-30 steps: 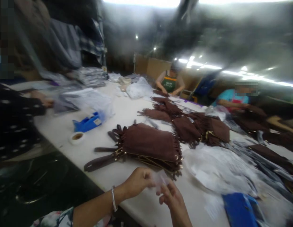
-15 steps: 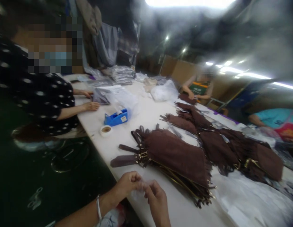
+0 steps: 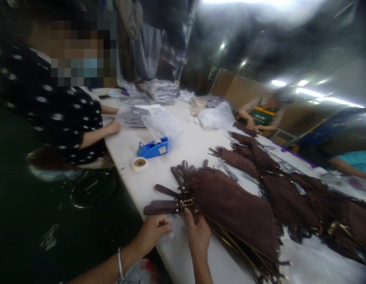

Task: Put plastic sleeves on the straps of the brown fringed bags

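Observation:
A stack of dark brown fringed bags [image 3: 236, 201] with gold zippers and wrist straps lies on the table in front of me. My right hand [image 3: 198, 234] is at the near corner of the stack, its thumb by the gold clasp [image 3: 188, 202] of the top bag. The fingers look closed on that corner, though they are partly hidden. Just left of it, my left hand [image 3: 153, 233], a silver bangle on its wrist, is pinched closed on a small piece of clear plastic film [image 3: 174, 228].
On the white table [image 3: 197, 144] stand a blue tape dispenser [image 3: 153, 147] and a tape roll [image 3: 139, 164]. More brown bags [image 3: 285, 193] and plastic bags [image 3: 324, 256] lie to the right. One person [image 3: 52, 106] sits at the left; others work across the table.
My hands were together over the film. Now my right hand has moved away to the bag's clasp, while my left keeps the film. The view has shifted slightly.

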`<state>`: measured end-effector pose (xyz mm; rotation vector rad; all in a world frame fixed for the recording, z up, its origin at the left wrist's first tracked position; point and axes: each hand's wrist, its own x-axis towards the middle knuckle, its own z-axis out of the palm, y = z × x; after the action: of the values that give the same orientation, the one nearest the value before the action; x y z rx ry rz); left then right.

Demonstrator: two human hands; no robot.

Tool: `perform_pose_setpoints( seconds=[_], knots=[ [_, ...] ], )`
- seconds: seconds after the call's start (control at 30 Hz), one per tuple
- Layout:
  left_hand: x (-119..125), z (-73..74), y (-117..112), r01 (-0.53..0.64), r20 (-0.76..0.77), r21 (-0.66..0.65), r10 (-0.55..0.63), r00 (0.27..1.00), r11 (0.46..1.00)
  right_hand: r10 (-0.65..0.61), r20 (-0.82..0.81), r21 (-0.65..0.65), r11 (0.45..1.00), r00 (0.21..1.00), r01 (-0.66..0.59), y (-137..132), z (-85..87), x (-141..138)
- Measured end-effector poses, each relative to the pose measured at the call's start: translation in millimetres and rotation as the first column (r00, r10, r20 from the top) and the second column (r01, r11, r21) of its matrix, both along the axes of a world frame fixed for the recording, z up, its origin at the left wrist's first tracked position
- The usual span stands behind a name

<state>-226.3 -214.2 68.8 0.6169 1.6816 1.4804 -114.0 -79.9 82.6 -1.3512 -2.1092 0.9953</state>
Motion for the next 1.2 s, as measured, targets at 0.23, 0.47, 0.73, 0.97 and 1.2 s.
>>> perform_pose_setpoints(
  seconds=[0.23, 0.47, 0.73, 0.97, 1.2],
  knots=[
    [-8, -2.9, -9, -0.006, -0.187, -0.068, -0.007, 0.982, 0.998, -0.03, -0.177, -0.281, 0.959, 0.984, -0.021, -3, 0.2, -7],
    [-7, 5.3, -9, -0.002, -0.24, -0.092, -0.021, 0.971, 0.996, -0.118, -0.505, -0.562, 0.797, 0.855, -0.222, -9, 5.5, 1],
    [-6, 9.2, -7, 0.005, -0.274, -0.079, -0.027, 0.961, 0.997, -0.065, -0.48, -0.542, 0.806, 0.875, -0.238, -4, 3.5, 5],
    [-3, 20.8, -4, 0.015, -0.395, -0.051, -0.034, 0.918, 0.999, 0.001, -0.475, -0.535, 0.794, 0.88, -0.289, -1, 5.3, 7],
    [11, 11.2, 17, -0.026, -0.001, 0.05, 0.026, 1.0, 0.998, 0.065, -0.497, -0.541, 0.756, 0.865, -0.368, 3, 6.7, 12]
  ],
)
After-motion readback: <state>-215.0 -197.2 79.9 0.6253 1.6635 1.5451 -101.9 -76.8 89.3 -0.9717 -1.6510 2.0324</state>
